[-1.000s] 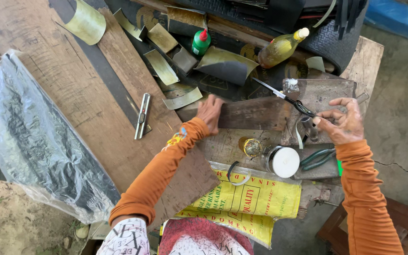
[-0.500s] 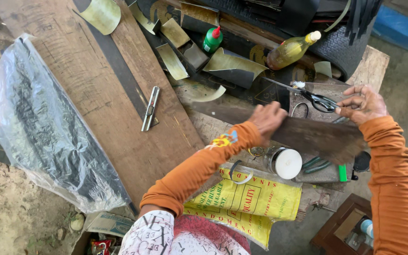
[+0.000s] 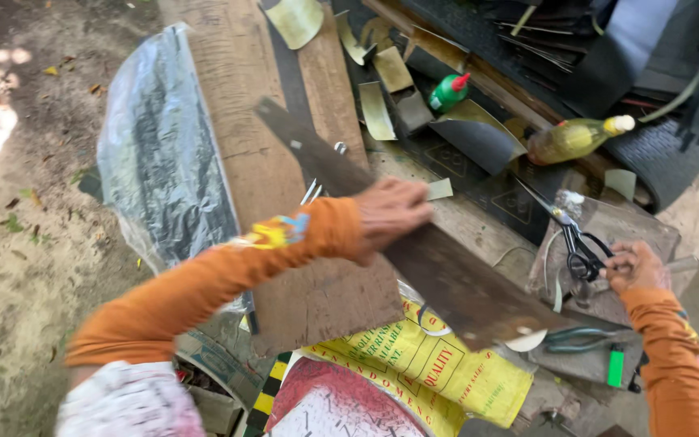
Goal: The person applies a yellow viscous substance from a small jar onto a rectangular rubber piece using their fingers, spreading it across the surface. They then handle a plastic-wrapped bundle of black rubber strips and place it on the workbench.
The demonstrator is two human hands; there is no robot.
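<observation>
The left hand (image 3: 388,214) now grips a long dark plank (image 3: 414,251), fingers wrapped over its upper edge; half a second ago the plank lay flat across the bench, and now it slants from the upper left board down toward the bench's front right, lifted clear. The right hand (image 3: 633,267) is closed on the handles of the black scissors (image 3: 578,243) near the right edge, above green pliers (image 3: 576,336).

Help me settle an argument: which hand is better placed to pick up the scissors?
Right. The right hand already touches the scissors, while the left hand grips the dark plank.
</observation>
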